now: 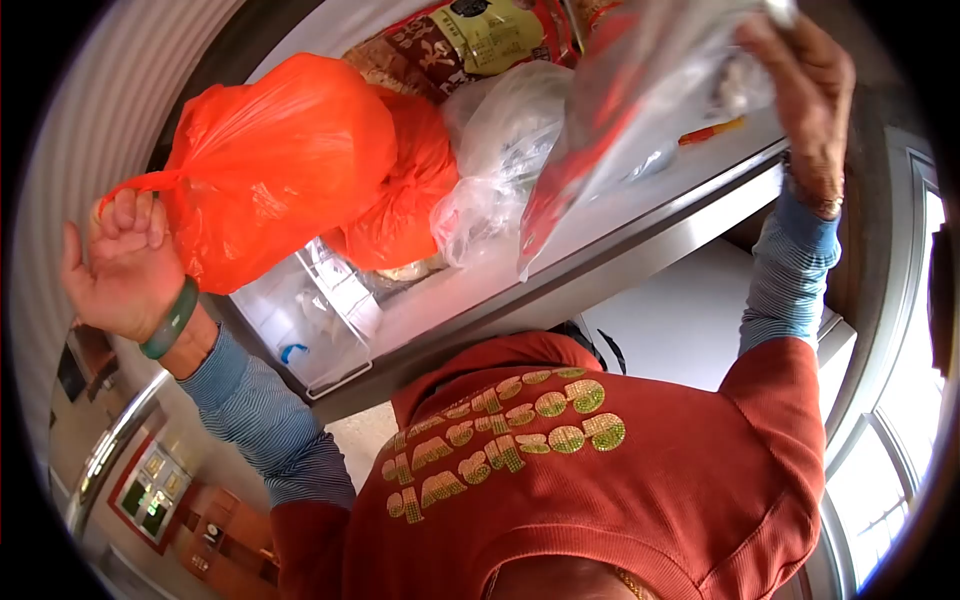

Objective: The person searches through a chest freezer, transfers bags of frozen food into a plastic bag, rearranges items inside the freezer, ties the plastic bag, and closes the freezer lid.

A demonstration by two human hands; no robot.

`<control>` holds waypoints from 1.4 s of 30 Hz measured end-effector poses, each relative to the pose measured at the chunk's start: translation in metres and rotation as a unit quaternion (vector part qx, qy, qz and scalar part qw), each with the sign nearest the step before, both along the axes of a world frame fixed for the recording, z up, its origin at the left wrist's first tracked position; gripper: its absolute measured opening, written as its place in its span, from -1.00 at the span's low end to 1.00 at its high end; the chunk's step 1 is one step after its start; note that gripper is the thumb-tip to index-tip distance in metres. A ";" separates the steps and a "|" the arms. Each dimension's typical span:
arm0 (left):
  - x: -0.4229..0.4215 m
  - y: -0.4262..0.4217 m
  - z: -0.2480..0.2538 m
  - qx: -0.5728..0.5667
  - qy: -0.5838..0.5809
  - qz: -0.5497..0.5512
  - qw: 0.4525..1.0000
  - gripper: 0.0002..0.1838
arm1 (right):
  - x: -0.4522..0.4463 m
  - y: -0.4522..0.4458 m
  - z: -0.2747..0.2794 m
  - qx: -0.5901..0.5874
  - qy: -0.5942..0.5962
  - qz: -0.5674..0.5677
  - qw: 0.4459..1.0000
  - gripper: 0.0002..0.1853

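My left hand (pixel 128 262) has its fingers curled through the handle of an orange plastic bag (pixel 290 150), palm facing up. The bag bulges; its contents are hidden. A second orange bag (pixel 400 220) lies against it. At the upper right, my right hand (pixel 808 95) grips the top of a clear plastic bag (pixel 640 90) with red print, which hangs over the chest freezer (pixel 620 225). Something pale shows inside near my fingers. Knotted white translucent bags (pixel 505 140) lie between the two, contents unclear.
A brown and red printed food package (pixel 460 45) lies at the freezer's back. A white wire basket (pixel 335 290) stands at its left end, near a small blue item (pixel 293 353). The metal freezer rim (pixel 560 280) runs before my body. A window (pixel 900 440) is at right.
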State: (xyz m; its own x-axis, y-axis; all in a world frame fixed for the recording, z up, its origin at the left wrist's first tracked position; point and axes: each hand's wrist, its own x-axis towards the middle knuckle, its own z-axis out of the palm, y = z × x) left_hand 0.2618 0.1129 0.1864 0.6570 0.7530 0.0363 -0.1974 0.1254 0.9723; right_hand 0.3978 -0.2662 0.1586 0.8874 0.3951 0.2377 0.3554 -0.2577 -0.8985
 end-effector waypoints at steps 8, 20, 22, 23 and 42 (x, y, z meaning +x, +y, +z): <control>-0.065 0.034 0.011 -0.011 -0.014 0.027 0.999 -0.66 | -0.046 0.132 -0.098 -0.204 -0.234 0.339 0.888 -0.77; -0.058 0.051 -0.010 -0.046 0.021 0.046 0.998 -0.66 | -0.101 0.226 -0.202 -0.224 -0.086 0.529 0.814 -0.83; -0.056 0.054 -0.015 -0.066 0.030 0.042 0.996 -0.65 | -0.057 0.223 -0.166 -0.088 0.047 0.545 0.832 -0.74; -0.058 0.054 -0.016 -0.068 0.027 0.037 0.997 -0.65 | -0.033 0.225 -0.166 0.016 -0.023 0.452 0.892 -0.75; -0.035 0.052 -0.027 -0.098 -0.036 -0.159 0.982 -0.62 | 0.151 0.259 -0.273 -0.464 0.080 0.173 0.865 -0.39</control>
